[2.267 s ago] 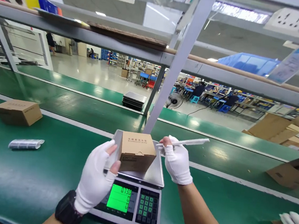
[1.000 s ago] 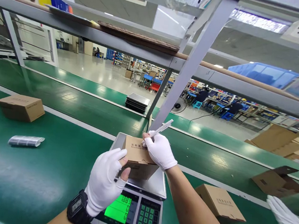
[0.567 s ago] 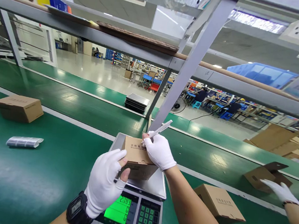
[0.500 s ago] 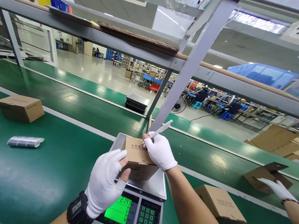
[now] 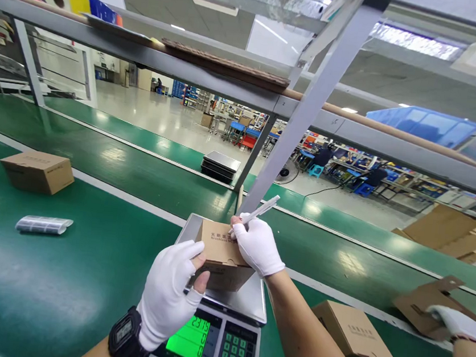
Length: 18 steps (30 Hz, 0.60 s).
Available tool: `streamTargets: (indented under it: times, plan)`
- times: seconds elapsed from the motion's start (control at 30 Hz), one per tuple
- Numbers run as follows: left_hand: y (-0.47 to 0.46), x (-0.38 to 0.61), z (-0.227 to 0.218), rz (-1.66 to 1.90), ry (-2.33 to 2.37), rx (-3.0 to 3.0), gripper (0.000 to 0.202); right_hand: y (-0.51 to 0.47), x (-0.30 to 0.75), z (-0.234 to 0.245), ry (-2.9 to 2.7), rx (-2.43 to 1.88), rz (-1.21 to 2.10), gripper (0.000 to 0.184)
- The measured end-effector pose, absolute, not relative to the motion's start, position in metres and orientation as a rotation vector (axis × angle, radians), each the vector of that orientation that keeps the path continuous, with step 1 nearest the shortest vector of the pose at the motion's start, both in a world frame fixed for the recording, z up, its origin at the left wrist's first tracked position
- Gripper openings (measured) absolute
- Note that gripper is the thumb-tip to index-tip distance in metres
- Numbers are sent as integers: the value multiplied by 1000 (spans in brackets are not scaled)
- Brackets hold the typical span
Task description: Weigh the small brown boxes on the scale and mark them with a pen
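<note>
Head view: the small carton (image 5: 223, 255) sat on the scale (image 5: 226, 320) at the table's near edge. My left hand (image 5: 170, 297) gripped its near-left corner from 7 o'clock. My right hand (image 5: 257, 246) rested on its top from 3 o'clock, pinching a white pen (image 5: 259, 211) whose long axis ran toward 2 o'clock, tip down on the lid.

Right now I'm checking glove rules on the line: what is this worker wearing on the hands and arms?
Both the left hand and right hand wear white fabric gloves with cut-off fingertips. A black digital wristwatch sits on the left wrist. The forearms are unsleeved.
</note>
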<state>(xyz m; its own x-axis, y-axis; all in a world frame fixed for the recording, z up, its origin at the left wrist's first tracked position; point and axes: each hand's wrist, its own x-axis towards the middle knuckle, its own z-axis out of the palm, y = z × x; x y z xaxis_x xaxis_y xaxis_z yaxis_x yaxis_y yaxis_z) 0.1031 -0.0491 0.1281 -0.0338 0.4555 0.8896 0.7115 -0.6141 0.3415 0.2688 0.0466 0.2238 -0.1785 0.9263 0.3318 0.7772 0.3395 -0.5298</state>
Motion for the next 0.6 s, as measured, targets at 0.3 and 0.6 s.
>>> streamTargets:
  times: [0.3, 0.6]
  plan:
    - [-48, 104, 125, -1729, -1248, -2014, 36, 48, 275, 222, -1884, -1369, 378, 32]
    - [-44, 131, 137, -1614, -1645, -1808, 89, 2, 257, 213, -1609, -1204, 635, 42]
